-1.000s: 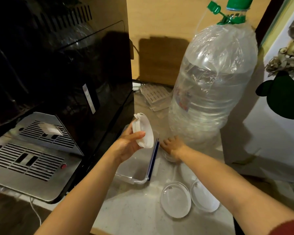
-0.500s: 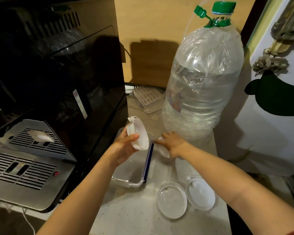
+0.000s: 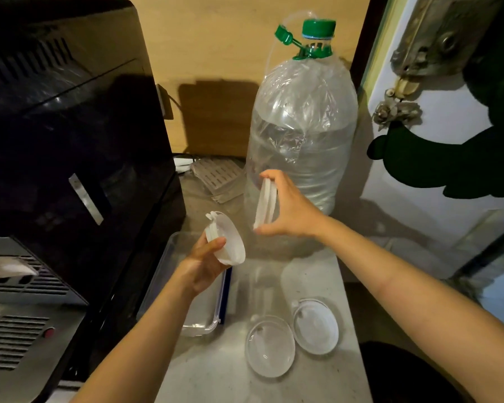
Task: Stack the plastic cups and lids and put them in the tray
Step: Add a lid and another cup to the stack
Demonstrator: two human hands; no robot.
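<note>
My left hand (image 3: 204,264) grips a small stack of white plastic lids (image 3: 227,241), tilted, above the clear tray (image 3: 200,328). My right hand (image 3: 291,212) holds another white lid (image 3: 264,203) on edge, raised in front of the big water bottle, a short gap to the right of the left stack. Two more lids lie flat on the counter near its front: a clear domed lid (image 3: 269,346) and a white flat lid (image 3: 316,327). The tray sits against the black machine and has a blue strip along its right side.
A large water bottle (image 3: 300,132) with a green cap stands at the back of the pale counter (image 3: 216,373). A black coffee machine (image 3: 70,141) with a metal drip grille (image 3: 18,324) fills the left. A slotted plastic piece (image 3: 217,177) lies behind the tray.
My right hand has lifted a lid from the counter beside the bottle and brought it up toward the left hand's stack. The left hand rose slightly with its lids.
</note>
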